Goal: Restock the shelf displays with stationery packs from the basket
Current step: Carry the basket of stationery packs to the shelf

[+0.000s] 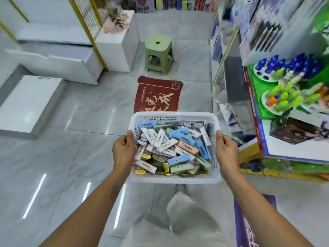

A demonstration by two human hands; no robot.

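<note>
Basket (173,179) of labelled packs (171,149), print unreadable

Held a white basket (173,179) level between both hands: left hand (123,150) gripping the left rim, right hand (226,150) the right rim, thumbs hooked over the top edge. Between the fingers, heaped stationery packs (173,148). Beyond the fingertips, a red mat (156,97) and green stool (159,54); right of the right-hand fingers, shelf displays (288,97).

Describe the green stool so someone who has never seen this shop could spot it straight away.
Look up the grey tiled aisle past the white basket and the red floor mat. Just beyond the mat stands the stool, beside a white plinth. It is the only pale green, four-legged thing on the floor.
</note>
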